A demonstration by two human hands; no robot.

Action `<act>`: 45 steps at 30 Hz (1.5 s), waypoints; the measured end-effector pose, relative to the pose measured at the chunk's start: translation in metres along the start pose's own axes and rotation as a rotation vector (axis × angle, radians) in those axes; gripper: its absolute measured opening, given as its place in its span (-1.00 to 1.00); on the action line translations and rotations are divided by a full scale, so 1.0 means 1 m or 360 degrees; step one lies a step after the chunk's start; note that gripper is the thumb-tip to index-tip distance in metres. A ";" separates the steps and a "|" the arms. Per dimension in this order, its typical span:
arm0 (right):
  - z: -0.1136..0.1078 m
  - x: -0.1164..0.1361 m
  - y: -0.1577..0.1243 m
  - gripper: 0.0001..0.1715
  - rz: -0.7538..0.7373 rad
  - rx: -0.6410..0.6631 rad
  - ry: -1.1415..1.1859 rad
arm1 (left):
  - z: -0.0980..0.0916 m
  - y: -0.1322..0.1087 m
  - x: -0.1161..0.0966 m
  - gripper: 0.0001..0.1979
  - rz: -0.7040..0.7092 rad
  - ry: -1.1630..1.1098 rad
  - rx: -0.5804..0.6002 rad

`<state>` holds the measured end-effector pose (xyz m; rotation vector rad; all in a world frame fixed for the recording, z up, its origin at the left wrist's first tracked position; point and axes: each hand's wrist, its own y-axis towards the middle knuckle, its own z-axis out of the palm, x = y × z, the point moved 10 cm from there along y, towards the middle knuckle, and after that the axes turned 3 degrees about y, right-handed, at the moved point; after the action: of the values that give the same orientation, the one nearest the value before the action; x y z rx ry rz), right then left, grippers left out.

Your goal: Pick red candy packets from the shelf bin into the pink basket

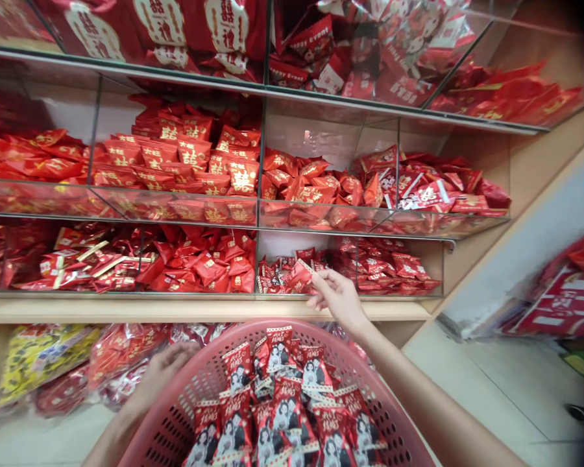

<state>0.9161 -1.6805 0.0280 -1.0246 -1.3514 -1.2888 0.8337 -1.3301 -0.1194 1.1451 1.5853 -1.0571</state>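
My right hand (339, 298) pinches a small red candy packet (298, 276) by its corner, at the front of a bottom-shelf compartment holding similar packets. Against the outer left side of a pink perforated plastic basket (168, 395), my left hand (168, 366) is curled at the rim, its fingertips partly hidden. Inside the basket, directly in front of me, stand several rows of red packets (287, 408) printed with a couple in black and white. The right forearm reaches over the basket's right side.
Clear-fronted shelves hold red packets with gold print (192, 155), loose red packets (209, 269) and larger red bags (158, 29). Below the wooden shelf edge (102, 309) lie a yellow bag (48, 353) and red bags (121, 350). More red packaging (559, 298) rests on the right by the tiled floor (491, 383).
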 end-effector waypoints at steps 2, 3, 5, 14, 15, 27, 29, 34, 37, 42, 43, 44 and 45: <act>-0.001 -0.001 -0.019 -0.55 0.0018 0.0047 0.0154 | -0.016 -0.003 -0.013 -0.40 -0.0013 -0.0056 -0.0137; -0.003 -0.001 -0.027 -0.56 0.0020 0.0047 0.0184 | -0.024 -0.005 -0.024 -0.35 -0.0013 -0.0058 -0.0210; -0.008 0.002 -0.041 -0.61 -0.0008 0.0016 0.0201 | -0.033 -0.014 -0.055 -0.31 -0.0002 -0.0009 -0.0315; 0.018 0.027 -0.127 -0.66 -0.0792 0.0351 -0.0848 | 0.148 -0.093 -0.136 -0.42 -0.0474 -0.0485 0.1176; 0.024 0.029 -0.141 -0.55 -0.0965 0.0439 -0.1002 | 0.161 -0.099 -0.137 -0.44 -0.0513 -0.0540 0.1226; 0.024 0.028 -0.178 -0.32 -0.1113 0.0613 -0.1048 | 0.176 -0.099 -0.145 -0.76 -0.0224 -0.0352 0.0965; 0.013 0.014 -0.164 -0.41 -0.0754 0.0440 -0.0775 | 0.176 -0.097 -0.146 -0.76 -0.0193 -0.0340 0.0908; 0.007 -0.036 -0.151 -0.64 0.0228 0.0341 -0.0066 | 0.176 -0.092 -0.140 -0.71 -0.0173 -0.0292 0.0733; 0.018 -0.053 -0.155 -0.54 0.0470 0.0479 0.0035 | 0.181 -0.093 -0.136 -0.70 -0.0149 -0.0256 0.0738; 0.026 -0.065 -0.160 -0.46 0.0623 0.0567 -0.0010 | 0.191 -0.099 -0.137 -0.71 -0.0002 -0.0033 0.0874; 0.028 -0.065 -0.162 -0.45 0.0659 0.0601 -0.0022 | 0.191 -0.099 -0.140 -0.72 0.0086 0.0030 0.0884; 0.029 -0.065 -0.163 -0.44 0.0691 0.0632 -0.0036 | 0.191 -0.100 -0.144 -0.74 0.0177 0.0087 0.0884; 0.030 -0.064 -0.165 -0.43 0.0717 0.0656 -0.0054 | 0.191 -0.100 -0.147 -0.75 0.0259 0.0134 0.0876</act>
<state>0.7633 -1.6614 -0.0634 -0.9857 -1.2500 -0.6295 0.7964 -1.5644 -0.0107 1.6710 1.2649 -1.3940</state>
